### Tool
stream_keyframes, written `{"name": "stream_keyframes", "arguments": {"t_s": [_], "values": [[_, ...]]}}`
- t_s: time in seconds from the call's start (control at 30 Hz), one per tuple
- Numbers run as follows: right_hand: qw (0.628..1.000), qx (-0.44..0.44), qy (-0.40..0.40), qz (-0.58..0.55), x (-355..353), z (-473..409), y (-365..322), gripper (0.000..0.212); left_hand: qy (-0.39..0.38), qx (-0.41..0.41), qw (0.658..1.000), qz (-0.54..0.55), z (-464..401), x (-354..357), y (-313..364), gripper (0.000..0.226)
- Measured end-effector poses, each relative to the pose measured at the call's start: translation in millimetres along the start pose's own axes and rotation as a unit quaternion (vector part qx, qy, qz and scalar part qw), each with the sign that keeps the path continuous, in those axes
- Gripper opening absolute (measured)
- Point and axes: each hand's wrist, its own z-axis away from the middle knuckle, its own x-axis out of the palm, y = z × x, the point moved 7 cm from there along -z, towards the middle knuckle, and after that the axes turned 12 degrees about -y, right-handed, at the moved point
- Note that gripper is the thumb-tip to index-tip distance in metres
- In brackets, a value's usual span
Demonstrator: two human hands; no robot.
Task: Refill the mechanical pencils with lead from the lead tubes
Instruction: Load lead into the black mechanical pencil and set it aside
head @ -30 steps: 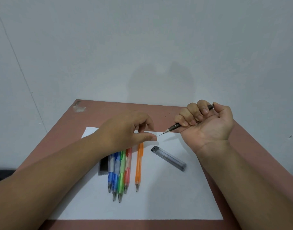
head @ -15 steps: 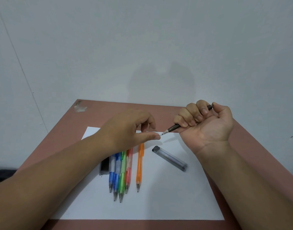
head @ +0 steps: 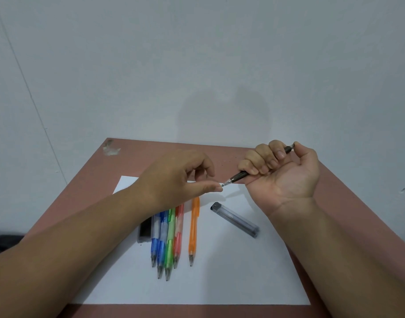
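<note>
Head view: the right hand has its grip clenched round a dark mechanical pencil, fingers curled over the barrel and the thumb set on the cap end, palm turned up toward the camera. The pencil slants down to the left, its metal tip just beyond the little finger. The left hand hangs palm down beside it, its grip released and grasping nothing, fingers loosely bent, with the thumb tip touching or all but touching the pencil's point; whether a lead shows there cannot be told. Both hands are raised above a white sheet of paper that lies on the reddish-brown worktop. On the paper, below the right hand, a clear grey lead tube lies on a slant. Left of it an orange pencil lies apart from a tight row of red, green and two blue pencils, all tips toward the camera. A dark lead case sits just beside the blue ones, partly under the left forearm
</note>
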Motion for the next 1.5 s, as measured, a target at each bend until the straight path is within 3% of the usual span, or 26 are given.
{"name": "stream_keyframes", "arguments": {"t_s": [0.17, 0.57, 1.03, 1.5], "values": [[1.000, 0.010, -0.004, -0.018, 2, 0, 3, 0.040, -0.005, 0.001, 1.000, 0.021, -2, -1, -1, 0.025], [1.000, -0.001, -0.007, 0.017, 1, 0, -4, 0.025, -0.018, 0.023, 0.999, 0.025, -2, 1, 4, 0.024], [1.000, 0.000, -0.004, 0.005, 4, 1, 0, 0.024, -0.001, 0.024, 1.000, 0.011, -2, 0, 14, 0.027], [1.000, 0.009, -0.019, 0.006, 10, -2, 9, 0.041, 0.013, -0.010, 1.000, 0.012, -3, -2, 12, 0.023]]}}
